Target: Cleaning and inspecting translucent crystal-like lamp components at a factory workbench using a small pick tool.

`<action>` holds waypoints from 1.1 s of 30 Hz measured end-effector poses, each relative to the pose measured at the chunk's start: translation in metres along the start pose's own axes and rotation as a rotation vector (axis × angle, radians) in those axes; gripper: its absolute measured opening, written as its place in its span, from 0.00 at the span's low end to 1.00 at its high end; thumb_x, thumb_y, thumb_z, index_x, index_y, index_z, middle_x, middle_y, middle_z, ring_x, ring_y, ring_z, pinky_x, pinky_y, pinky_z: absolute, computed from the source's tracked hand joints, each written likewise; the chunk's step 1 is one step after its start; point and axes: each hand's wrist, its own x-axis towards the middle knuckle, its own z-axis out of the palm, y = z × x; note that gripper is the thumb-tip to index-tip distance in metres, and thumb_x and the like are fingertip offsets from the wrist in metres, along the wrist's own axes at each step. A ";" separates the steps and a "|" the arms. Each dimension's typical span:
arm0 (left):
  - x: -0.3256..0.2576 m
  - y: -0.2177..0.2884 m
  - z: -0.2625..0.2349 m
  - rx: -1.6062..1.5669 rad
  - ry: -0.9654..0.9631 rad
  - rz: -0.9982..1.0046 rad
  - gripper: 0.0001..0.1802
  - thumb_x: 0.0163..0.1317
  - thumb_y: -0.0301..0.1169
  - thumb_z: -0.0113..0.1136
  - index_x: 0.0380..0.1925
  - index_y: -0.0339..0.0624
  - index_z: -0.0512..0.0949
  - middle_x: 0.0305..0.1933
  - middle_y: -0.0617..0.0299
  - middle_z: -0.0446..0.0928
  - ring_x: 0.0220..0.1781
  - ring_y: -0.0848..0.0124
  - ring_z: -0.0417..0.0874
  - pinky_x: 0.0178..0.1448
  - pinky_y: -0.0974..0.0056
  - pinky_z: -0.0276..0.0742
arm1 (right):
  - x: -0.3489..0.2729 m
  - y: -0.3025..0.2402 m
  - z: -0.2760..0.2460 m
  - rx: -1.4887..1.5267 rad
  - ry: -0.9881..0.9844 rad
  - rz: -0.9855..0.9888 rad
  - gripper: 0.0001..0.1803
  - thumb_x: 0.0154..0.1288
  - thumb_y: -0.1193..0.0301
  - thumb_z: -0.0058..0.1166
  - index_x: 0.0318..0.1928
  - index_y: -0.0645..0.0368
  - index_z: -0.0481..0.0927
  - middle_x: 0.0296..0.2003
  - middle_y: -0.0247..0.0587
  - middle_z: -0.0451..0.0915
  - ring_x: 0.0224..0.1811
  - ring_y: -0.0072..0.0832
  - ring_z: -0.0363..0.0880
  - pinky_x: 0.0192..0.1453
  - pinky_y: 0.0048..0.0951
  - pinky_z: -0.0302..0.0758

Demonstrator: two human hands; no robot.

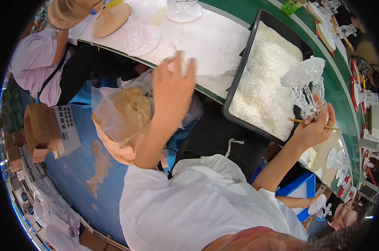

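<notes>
My left hand (173, 85) is raised over the near edge of the white tabletop, its fingers spread and slightly blurred; nothing shows in it. On the right, my right hand (317, 125) grips a clear plastic ornament (304, 79) with a broad, frosted-looking top and thin columns below. A thin wooden stick (332, 127) passes through the same fingers; whether it is fixed to the ornament I cannot tell. The ornament is above the right edge of a black tray (242, 65), which is filled with clear, glittering granules (266, 71).
Clear round pieces (142, 39) and a beige fan (108, 21) are on the white tabletop (214, 37). A co-worker (37, 62) sits at the left. Below stands a bag-lined carton (118, 142). Cardboard boxes (41, 131) line the blue floor. Another person's hand (317, 201) holds a clear piece, lower right.
</notes>
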 end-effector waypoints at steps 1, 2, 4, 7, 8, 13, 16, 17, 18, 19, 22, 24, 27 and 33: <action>0.009 -0.001 0.015 -0.209 -0.014 0.220 0.15 0.54 0.31 0.61 0.42 0.41 0.75 0.51 0.52 0.75 0.51 0.57 0.75 0.47 0.55 0.74 | -0.001 -0.001 0.001 -0.005 0.004 -0.002 0.08 0.71 0.76 0.46 0.48 0.62 0.73 0.40 0.66 0.83 0.12 0.12 0.60 0.14 0.11 0.56; 0.016 -0.001 0.027 -0.418 -0.027 0.440 0.16 0.53 0.31 0.60 0.44 0.42 0.75 0.53 0.53 0.72 0.54 0.58 0.72 0.50 0.55 0.73 | -0.002 -0.001 0.001 -0.004 -0.002 -0.002 0.08 0.71 0.76 0.46 0.48 0.62 0.73 0.40 0.66 0.83 0.12 0.12 0.60 0.14 0.11 0.56; 0.021 0.006 0.047 -0.568 -0.114 0.462 0.17 0.51 0.31 0.61 0.42 0.42 0.75 0.49 0.54 0.72 0.51 0.58 0.73 0.49 0.56 0.73 | -0.004 0.000 0.004 -0.018 0.004 -0.001 0.08 0.71 0.76 0.45 0.48 0.62 0.73 0.39 0.65 0.83 0.12 0.12 0.60 0.14 0.11 0.56; 0.026 0.020 0.050 -0.696 -0.217 0.605 0.18 0.48 0.31 0.63 0.41 0.40 0.76 0.43 0.54 0.72 0.48 0.57 0.74 0.48 0.56 0.73 | -0.003 0.000 0.003 -0.028 0.023 -0.003 0.08 0.71 0.76 0.46 0.48 0.62 0.73 0.39 0.65 0.83 0.12 0.12 0.59 0.14 0.11 0.56; 0.026 0.023 0.048 -0.666 -0.238 0.711 0.18 0.47 0.32 0.64 0.40 0.39 0.76 0.43 0.54 0.71 0.46 0.57 0.74 0.47 0.56 0.73 | -0.004 0.001 0.003 -0.028 0.024 -0.008 0.08 0.71 0.76 0.46 0.48 0.62 0.73 0.39 0.65 0.83 0.12 0.12 0.59 0.14 0.11 0.56; 0.010 -0.002 0.058 -0.956 -0.359 0.808 0.24 0.47 0.32 0.65 0.46 0.33 0.75 0.51 0.50 0.72 0.52 0.55 0.74 0.53 0.57 0.74 | -0.004 0.001 0.000 -0.004 0.007 -0.015 0.08 0.71 0.76 0.46 0.48 0.62 0.73 0.39 0.66 0.83 0.12 0.12 0.59 0.15 0.11 0.56; 0.008 -0.005 0.059 -0.943 -0.320 0.865 0.35 0.49 0.35 0.65 0.58 0.32 0.70 0.63 0.48 0.69 0.64 0.53 0.70 0.65 0.57 0.69 | -0.004 0.001 0.000 -0.017 -0.016 -0.027 0.09 0.71 0.77 0.46 0.49 0.63 0.73 0.39 0.67 0.83 0.12 0.11 0.59 0.15 0.11 0.56; 0.011 -0.004 0.058 -0.901 -0.366 0.884 0.39 0.51 0.38 0.64 0.63 0.33 0.65 0.67 0.48 0.65 0.68 0.53 0.66 0.70 0.56 0.64 | -0.006 0.000 0.000 -0.020 -0.010 -0.025 0.09 0.71 0.77 0.46 0.49 0.63 0.73 0.39 0.67 0.83 0.12 0.11 0.59 0.15 0.11 0.56; 0.015 -0.003 0.058 -0.855 -0.408 0.898 0.43 0.53 0.41 0.62 0.67 0.33 0.60 0.72 0.49 0.61 0.72 0.54 0.63 0.74 0.55 0.59 | -0.007 -0.001 0.002 -0.048 -0.015 -0.037 0.09 0.71 0.77 0.47 0.49 0.63 0.73 0.39 0.67 0.83 0.12 0.11 0.59 0.15 0.11 0.55; 0.022 -0.001 0.060 -0.854 -0.408 0.898 0.43 0.53 0.41 0.62 0.67 0.33 0.60 0.72 0.49 0.61 0.72 0.54 0.63 0.74 0.55 0.59 | -0.008 -0.001 0.003 -0.076 -0.020 -0.049 0.09 0.70 0.77 0.47 0.49 0.63 0.73 0.38 0.67 0.83 0.12 0.10 0.59 0.15 0.11 0.55; 0.051 0.005 0.086 -0.779 -0.448 1.014 0.42 0.60 0.49 0.55 0.70 0.38 0.59 0.75 0.50 0.56 0.77 0.56 0.55 0.78 0.53 0.51 | -0.007 0.001 0.000 -0.064 -0.038 -0.066 0.09 0.70 0.76 0.48 0.49 0.62 0.74 0.38 0.66 0.83 0.12 0.10 0.59 0.15 0.11 0.55; 0.066 0.010 0.107 -0.718 -0.429 1.030 0.40 0.61 0.50 0.53 0.70 0.40 0.60 0.76 0.51 0.55 0.78 0.56 0.53 0.78 0.53 0.50 | -0.007 0.004 -0.003 -0.079 -0.046 -0.073 0.09 0.70 0.76 0.48 0.49 0.62 0.74 0.38 0.66 0.83 0.12 0.10 0.58 0.15 0.11 0.55; 0.096 0.021 0.144 -0.604 -0.343 1.052 0.37 0.65 0.52 0.48 0.70 0.44 0.61 0.76 0.51 0.54 0.78 0.56 0.52 0.78 0.53 0.50 | -0.008 0.004 -0.003 -0.093 -0.057 -0.075 0.08 0.70 0.76 0.48 0.48 0.61 0.74 0.38 0.65 0.83 0.12 0.10 0.58 0.15 0.11 0.55; 0.151 0.077 0.184 -0.434 -0.209 0.738 0.36 0.67 0.53 0.45 0.70 0.45 0.61 0.77 0.52 0.54 0.78 0.53 0.53 0.77 0.52 0.52 | -0.010 0.003 0.001 -0.121 -0.065 -0.071 0.08 0.70 0.76 0.49 0.47 0.61 0.74 0.37 0.64 0.84 0.12 0.09 0.59 0.15 0.11 0.54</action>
